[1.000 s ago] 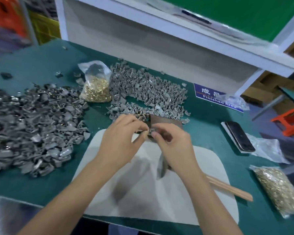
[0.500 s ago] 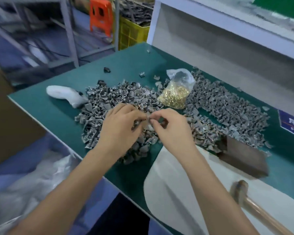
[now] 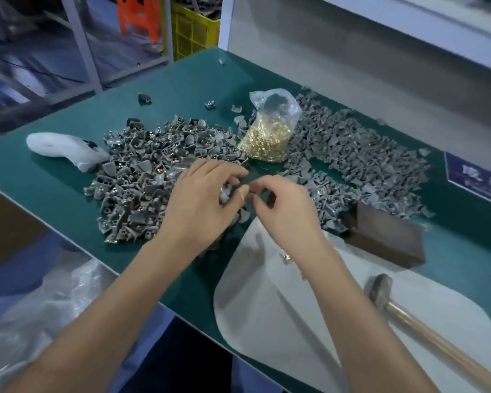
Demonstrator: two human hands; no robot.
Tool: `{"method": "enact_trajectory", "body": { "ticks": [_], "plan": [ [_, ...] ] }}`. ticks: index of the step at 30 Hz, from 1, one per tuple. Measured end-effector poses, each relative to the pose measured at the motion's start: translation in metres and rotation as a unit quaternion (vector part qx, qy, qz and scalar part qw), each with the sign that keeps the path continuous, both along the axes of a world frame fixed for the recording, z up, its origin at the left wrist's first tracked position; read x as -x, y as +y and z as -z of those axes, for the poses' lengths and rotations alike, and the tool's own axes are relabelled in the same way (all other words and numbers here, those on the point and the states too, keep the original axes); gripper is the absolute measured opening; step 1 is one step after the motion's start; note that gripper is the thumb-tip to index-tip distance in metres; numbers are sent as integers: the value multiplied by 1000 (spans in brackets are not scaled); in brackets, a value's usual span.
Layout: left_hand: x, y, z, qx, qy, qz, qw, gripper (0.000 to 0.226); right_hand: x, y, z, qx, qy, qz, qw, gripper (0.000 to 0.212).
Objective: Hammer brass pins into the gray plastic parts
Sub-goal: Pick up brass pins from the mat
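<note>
At frame centre the left hand pinched a gray plastic part; the right hand curled its grip beside it, contents unclear. With the hammer idle at lower right and large piles unsorted, much work apparently remained.

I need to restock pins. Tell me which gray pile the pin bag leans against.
The bag stands between both piles, touching each; it rests mainly against the right pile, the plain gray one, not the left pile under the hands.
</note>
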State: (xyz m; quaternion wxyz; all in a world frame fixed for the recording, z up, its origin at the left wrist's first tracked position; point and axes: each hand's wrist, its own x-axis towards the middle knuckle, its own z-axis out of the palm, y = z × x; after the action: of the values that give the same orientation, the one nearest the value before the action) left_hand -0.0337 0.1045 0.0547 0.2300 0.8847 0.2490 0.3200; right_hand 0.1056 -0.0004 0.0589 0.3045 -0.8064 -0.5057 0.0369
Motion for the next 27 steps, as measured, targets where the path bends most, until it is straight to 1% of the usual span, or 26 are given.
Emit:
{"method": "enact_trajectory", "body": {
  "ticks": [3, 6, 9, 12, 15, 17, 19, 21, 24, 27],
  "plan": [
    [-15, -20, 6, 14, 13, 67, 998, 28, -21, -46, 0, 17, -4, 37, 999, 9],
    [-26, -42, 17, 45, 28, 119, 991, 22, -37, -97, 1, 27, 2, 71, 997, 9],
    [-40, -65, 27, 113, 11, 139, 984, 16, -46, -134, 3, 64, 13, 83, 994, 10],
    [-57, -84, 34, 161, -21, 134, 978, 15, -48, -157, 10, 75, 35, 61, 995, 10],
    [-67, -91, 41, 209, -36, 130, 969, 15, -45, -165, 16, 68, 44, 30, 996, 10],
    [-71, -91, 46, 223, -39, 127, 966, 14, -42, -165, 20, 63, 46, 24, 997, 8],
    [-72, -90, 50, 232, -37, 126, 964, 14, -37, -164, 25, 67, 43, 40, 996, 16],
    [-72, -90, 52, 231, -29, 130, 964, 15, -35, -161, 29, 74, 13, 55, 996, 17],
    [-70, -89, 53, 207, -20, 140, 968, 17, -35, -156, 30, 72, -44, 55, 995, 6],
    [-71, -89, 51, 199, -14, 135, 971, 15, -35, -153, 29, 81, -60, 52, 994, 3]
  ]
}}
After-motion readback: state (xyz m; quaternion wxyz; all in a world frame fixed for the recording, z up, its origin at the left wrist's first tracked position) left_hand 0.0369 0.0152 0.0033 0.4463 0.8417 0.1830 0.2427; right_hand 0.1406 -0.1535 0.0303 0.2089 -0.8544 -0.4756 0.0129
